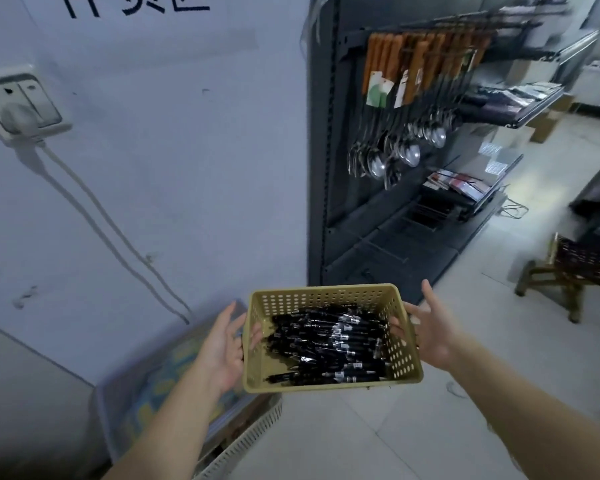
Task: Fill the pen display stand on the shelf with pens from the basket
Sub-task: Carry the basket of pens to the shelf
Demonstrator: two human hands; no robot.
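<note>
Both hands on it now, left hand (224, 344) & right hand (430, 332) spread wide, cupping the pen-filled basket (400, 355) at 6 o'clock, so keep it level w/ palms under, heading for the shelf (388, 220) at 1 o'clock, stand not seen.

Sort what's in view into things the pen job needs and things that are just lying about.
For the job:
- basket, between both hands
- pens piled in it
- left hand, right hand at its sides
- shelf; no pen stand visible

Lying about:
- ladles hanging on the shelf
- stool
- socket and cable
- crate on the floor
</note>
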